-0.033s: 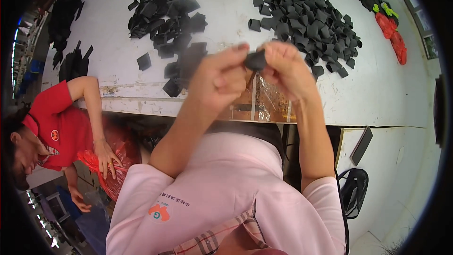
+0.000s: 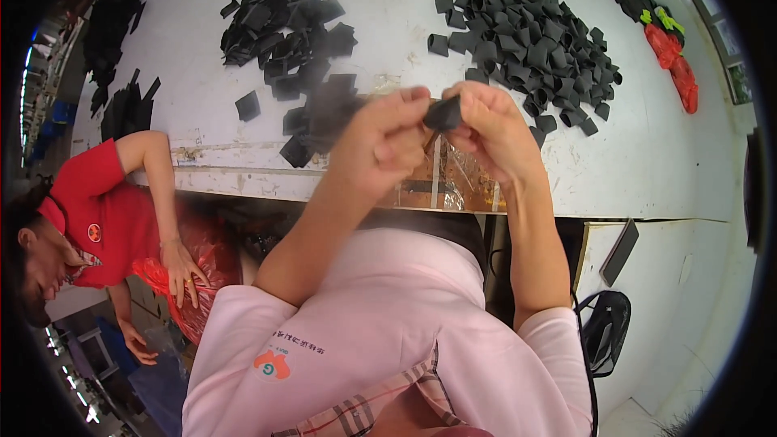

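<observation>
A small black piece [image 2: 444,113] is held up above the near edge of a white table [image 2: 198,109], in front of a brown, tape-covered patch [image 2: 490,194]. It is pinched between the thumb and fingers of the right hand [image 2: 492,125], by which its right end is partly covered. The left hand [image 2: 387,142] is set just beside its other end, with the fingers curled and blurred — whether the piece is gripped there too cannot be told.

Beyond the left hand, a loose heap of flat black pieces [image 2: 279,40] is spread over the table; beyond the right hand, a pile of short black tubes [image 2: 534,36] is gathered, many with their open ends shown. A red plastic bundle [image 2: 672,57] is placed at the far right. At the left, a red plastic bag [image 2: 194,316] is touched by a co-worker's hand [image 2: 184,267] — the co-worker's upper body is clothed in a red shirt [image 2: 109,210].
</observation>
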### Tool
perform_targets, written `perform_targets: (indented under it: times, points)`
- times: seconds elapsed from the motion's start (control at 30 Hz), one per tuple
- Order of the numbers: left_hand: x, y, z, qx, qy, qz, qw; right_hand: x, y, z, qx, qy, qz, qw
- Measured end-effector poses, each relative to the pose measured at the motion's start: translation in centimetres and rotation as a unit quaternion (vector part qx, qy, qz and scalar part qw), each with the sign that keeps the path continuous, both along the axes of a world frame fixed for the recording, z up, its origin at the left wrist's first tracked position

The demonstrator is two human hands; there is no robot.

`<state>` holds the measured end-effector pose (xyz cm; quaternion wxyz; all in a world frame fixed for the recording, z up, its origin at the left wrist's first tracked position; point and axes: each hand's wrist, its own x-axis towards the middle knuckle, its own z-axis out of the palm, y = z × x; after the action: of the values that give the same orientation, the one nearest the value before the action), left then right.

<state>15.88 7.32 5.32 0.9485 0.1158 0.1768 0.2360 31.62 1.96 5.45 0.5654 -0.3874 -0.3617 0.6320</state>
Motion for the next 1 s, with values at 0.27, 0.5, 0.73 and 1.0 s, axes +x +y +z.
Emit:
perform_targets:
  times: [0.27,0.5,0.73,1.0]
  points:
    - [0.1,-0.4,-0.7,0.05,-0.062,0.023,0.997,-0.5,-0.1,-0.6,0.041,0.021,-0.017,0.999]
    - [1.2,-0.2,1.4,0.609,0.216,0.265,0.715,-1.3,-1.6,1.3,0.086,-0.301,-0.269,0.911]
    - [0.9,-0.6,1.4,0.594,0.147,0.249,0.751,-2.8,-2.3,1.8,0.26,-0.471,-0.291,0.791]
    - [0.3,-1.6,0.9,0.306,0.07,0.264,0.912,-2.7,-1.6,1.8,0.29,-0.511,-0.327,0.74]
